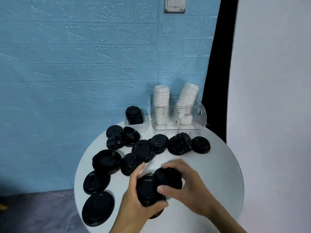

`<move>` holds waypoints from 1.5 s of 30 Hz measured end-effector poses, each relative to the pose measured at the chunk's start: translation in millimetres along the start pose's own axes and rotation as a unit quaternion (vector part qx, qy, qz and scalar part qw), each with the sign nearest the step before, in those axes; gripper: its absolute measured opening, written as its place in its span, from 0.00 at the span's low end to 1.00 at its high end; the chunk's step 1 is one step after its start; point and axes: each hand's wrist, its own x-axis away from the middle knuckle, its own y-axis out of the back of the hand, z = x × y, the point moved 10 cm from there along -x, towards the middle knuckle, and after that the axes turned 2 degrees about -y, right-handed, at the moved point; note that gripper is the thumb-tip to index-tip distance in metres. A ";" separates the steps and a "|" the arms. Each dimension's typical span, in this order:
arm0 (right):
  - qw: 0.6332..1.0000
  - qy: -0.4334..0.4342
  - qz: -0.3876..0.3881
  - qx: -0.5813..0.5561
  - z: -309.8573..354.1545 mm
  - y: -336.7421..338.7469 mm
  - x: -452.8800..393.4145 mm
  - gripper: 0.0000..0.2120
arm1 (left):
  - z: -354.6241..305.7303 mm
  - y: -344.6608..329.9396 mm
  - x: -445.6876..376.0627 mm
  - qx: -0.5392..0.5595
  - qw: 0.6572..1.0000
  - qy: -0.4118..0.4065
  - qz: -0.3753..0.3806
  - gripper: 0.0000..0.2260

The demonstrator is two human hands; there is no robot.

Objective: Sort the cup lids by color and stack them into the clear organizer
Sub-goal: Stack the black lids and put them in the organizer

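My left hand (139, 199) grips a stack of black lids (148, 190) near the table's front. My right hand (185, 185) holds one black lid (168, 179) tilted against the top of that stack. Several loose black lids (143, 148) lie scattered across the round white table (210, 174). At the back stands the clear organizer (190, 118) with two tall stacks of white lids (161, 100) in it. To its left a smaller clear tray (127, 122) holds a short pile of black lids (134, 115).
A blue textured wall rises behind the table, with a black strip and a white panel (269, 98) at the right. Grey floor (42, 212) shows at the lower left, beyond the table's edge.
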 end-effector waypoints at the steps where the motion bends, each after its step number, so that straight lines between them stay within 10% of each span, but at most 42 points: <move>1: 1.000 0.000 0.030 0.006 6.5 -18.2 2.1 0.23 | 0.0 0.3 0.9 -0.003 1.000 -0.005 0.002 0.50; 11: 0.991 0.008 0.126 -0.040 0.0 -47.5 -4.5 0.12 | -15.6 -1.6 2.3 -0.056 0.995 -0.080 -0.007 0.34; 18: 0.944 -0.063 -0.324 0.019 -77.7 119.2 -42.2 0.16 | -5.9 4.7 -0.7 -0.034 0.998 -0.056 -0.020 0.31; 25: 0.932 -0.247 -0.148 0.222 -152.7 126.1 -87.8 0.43 | -8.0 4.3 -2.5 -0.025 0.998 -0.046 -0.022 0.31; 34: 0.929 -0.175 -0.297 0.135 -90.2 130.1 -35.3 0.35 | -9.2 4.7 -2.7 -0.023 0.999 -0.044 -0.024 0.31; 45: 0.999 -0.036 -0.011 0.006 9.9 -29.7 5.8 0.32 | -4.2 4.3 1.3 0.033 0.999 -0.010 -0.009 0.47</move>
